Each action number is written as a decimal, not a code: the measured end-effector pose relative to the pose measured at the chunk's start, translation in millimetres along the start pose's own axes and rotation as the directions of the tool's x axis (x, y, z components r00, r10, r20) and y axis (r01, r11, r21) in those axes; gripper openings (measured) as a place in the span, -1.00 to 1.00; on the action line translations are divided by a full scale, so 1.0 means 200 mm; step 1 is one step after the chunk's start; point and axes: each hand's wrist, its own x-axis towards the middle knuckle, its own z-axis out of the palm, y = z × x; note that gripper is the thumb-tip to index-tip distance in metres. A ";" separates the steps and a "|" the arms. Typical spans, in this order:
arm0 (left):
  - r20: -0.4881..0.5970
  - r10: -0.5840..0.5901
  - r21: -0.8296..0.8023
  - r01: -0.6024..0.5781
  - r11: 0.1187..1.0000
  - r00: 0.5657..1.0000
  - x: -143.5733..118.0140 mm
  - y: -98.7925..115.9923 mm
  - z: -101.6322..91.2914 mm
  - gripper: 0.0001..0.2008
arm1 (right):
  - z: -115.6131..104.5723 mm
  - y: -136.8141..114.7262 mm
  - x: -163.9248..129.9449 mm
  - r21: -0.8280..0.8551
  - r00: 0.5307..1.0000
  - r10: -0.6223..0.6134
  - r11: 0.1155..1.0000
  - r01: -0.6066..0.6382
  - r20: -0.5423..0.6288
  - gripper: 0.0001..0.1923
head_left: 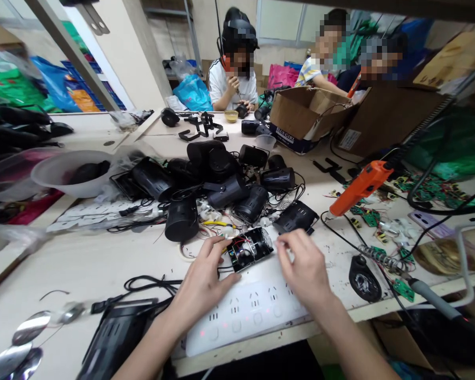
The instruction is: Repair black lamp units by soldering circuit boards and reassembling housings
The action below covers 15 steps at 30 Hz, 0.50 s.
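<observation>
My left hand rests on a white power strip and pinches the left end of a small black open lamp unit with wires and a circuit board inside. On the unit's right side, my right hand has its fingertips curled close to that end; contact there is unclear. Red and yellow wires run from the unit toward a pile of black cylindrical lamp housings just behind it.
An orange hot-glue gun hangs at the right above green circuit boards. A soldering iron lies near the right edge. A white bowl sits left, a cardboard box farther back. Three people sit across the table.
</observation>
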 end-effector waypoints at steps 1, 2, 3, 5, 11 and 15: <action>-0.017 0.007 -0.007 -0.007 1.000 1.000 0.00 0.00 0.00 -0.52 | 0.02 -0.04 -0.03 0.055 0.999 -0.003 0.998 0.001 0.043 -0.81; -0.036 0.015 -0.008 -0.015 1.000 0.999 0.00 -0.01 0.00 -0.60 | 0.04 -0.08 -0.06 0.088 0.997 -0.001 0.996 -0.006 0.076 -0.80; -0.056 0.024 -0.002 -0.024 1.000 0.998 0.00 -0.01 0.01 -0.68 | 0.07 -0.10 -0.08 0.097 0.996 0.006 0.995 -0.015 0.093 -0.79; -0.082 0.056 0.014 -0.055 0.998 0.995 0.00 -0.02 0.01 -0.80 | 0.13 -0.13 -0.11 0.089 0.994 0.024 0.995 -0.034 0.104 -0.80; -0.052 0.112 -0.030 -0.114 0.993 0.992 -0.02 -0.03 0.04 -0.90 | 0.23 -0.12 -0.10 0.027 0.988 0.049 0.998 -0.053 0.145 -0.83; 0.013 0.109 -0.087 -0.108 0.990 0.994 -0.02 -0.04 0.03 -0.93 | 0.23 -0.12 -0.11 -0.007 0.986 0.035 0.999 -0.034 0.161 -0.79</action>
